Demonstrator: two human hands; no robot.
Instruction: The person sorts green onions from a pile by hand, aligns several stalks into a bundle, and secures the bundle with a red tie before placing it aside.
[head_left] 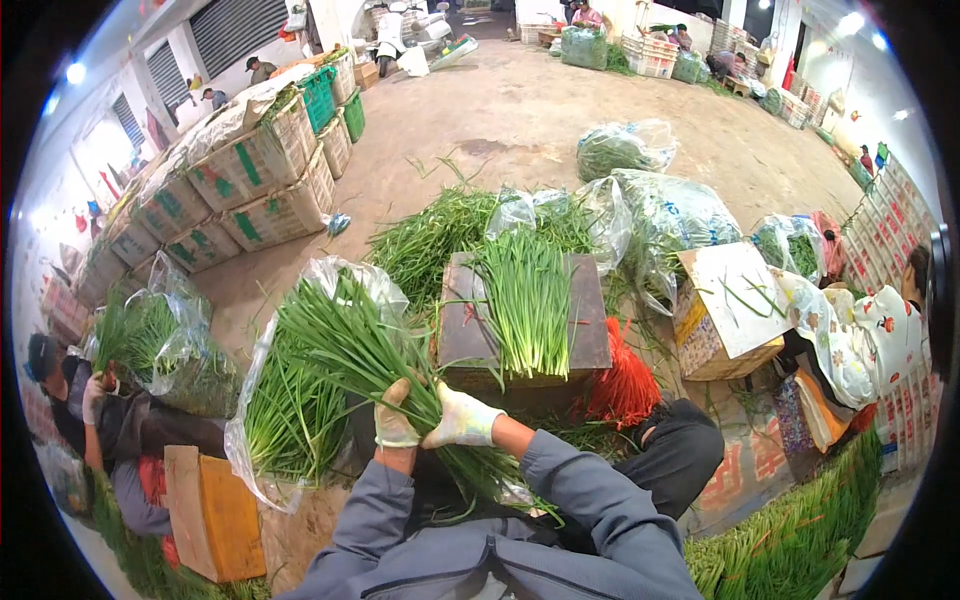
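Observation:
A large bunch of garlic chives (345,325) lies slantwise across my lap, leaves toward the upper left. My left hand (396,418), in a pale work glove, is closed around it. My right hand (462,416), gloved too, grips the same bunch just to the right. Ahead of my hands, a neat pile of chives (525,305) rests on a dark board (460,335), white ends facing me. Beside my left arm, an opened plastic bag (243,445) holds more loose chives (295,425). A bundle of red ties (622,378) hangs at the board's right corner.
Loose greens (425,240) are heaped behind the board. Filled plastic bags (680,210) and a box with a white top (735,300) stand to the right. Stacked crates (250,180) line the left. A co-worker (95,420) sits at far left; bundled chives (800,530) lie at lower right.

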